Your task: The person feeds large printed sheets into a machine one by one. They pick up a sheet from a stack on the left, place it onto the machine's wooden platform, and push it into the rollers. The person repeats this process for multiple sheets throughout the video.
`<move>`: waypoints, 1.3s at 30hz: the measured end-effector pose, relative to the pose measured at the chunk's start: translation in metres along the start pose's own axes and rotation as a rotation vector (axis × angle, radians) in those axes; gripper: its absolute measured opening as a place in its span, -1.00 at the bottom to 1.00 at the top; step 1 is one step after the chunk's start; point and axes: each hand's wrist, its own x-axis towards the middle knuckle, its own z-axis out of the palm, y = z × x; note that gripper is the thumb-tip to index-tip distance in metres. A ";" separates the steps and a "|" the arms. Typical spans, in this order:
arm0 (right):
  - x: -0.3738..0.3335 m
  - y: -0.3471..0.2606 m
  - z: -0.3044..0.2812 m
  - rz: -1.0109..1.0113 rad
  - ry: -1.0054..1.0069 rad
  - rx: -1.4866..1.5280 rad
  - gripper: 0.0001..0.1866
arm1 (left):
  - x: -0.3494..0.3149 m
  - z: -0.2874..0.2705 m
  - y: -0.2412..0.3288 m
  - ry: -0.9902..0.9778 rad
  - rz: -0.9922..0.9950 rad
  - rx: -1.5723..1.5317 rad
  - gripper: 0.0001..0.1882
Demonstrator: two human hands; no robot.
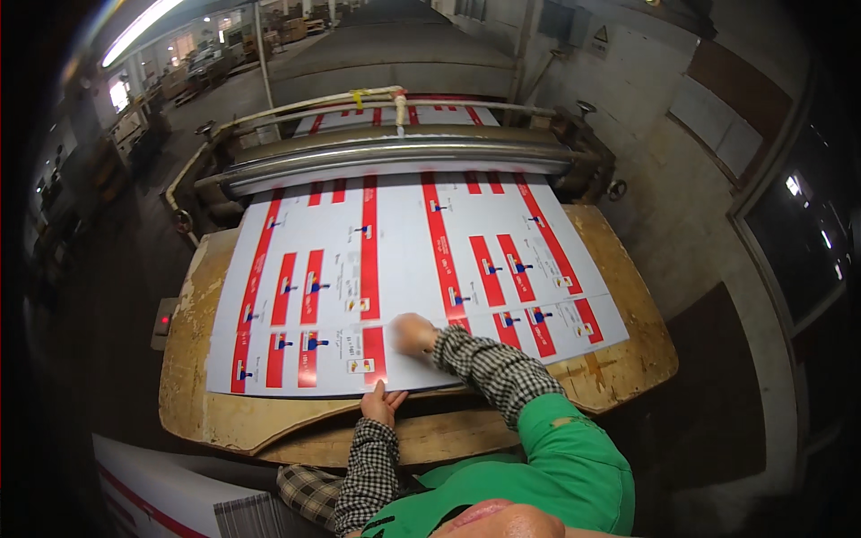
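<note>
White printed sheets (404, 260) with red bars and small blue-and-yellow pictures lie across a worn wooden feed table (193, 377). Their far part runs under a metal roller (395, 161). At the near edge, my left hand (383, 405) has its thumb over the printed sheet's border and its other fingers low beside the edge. My right hand (414, 334) is over the sheet a little farther in, right of the left hand. Motion smears it, so its fingers cannot be made out. A crosswise seam near the front shows one sheet meeting or overlapping another.
A pipe (305, 109) runs above the roller, with a handwheel (617, 189) at the machine's right side. More printed sheets (152, 489) are at lower left. A control box with a red light (164, 321) is beside the table. A wall (619, 99) stands at right.
</note>
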 end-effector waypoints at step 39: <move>-0.083 -0.053 -0.023 -0.262 -0.102 0.161 -0.82 | 0.006 -0.024 -0.004 0.085 -0.006 -0.075 -0.74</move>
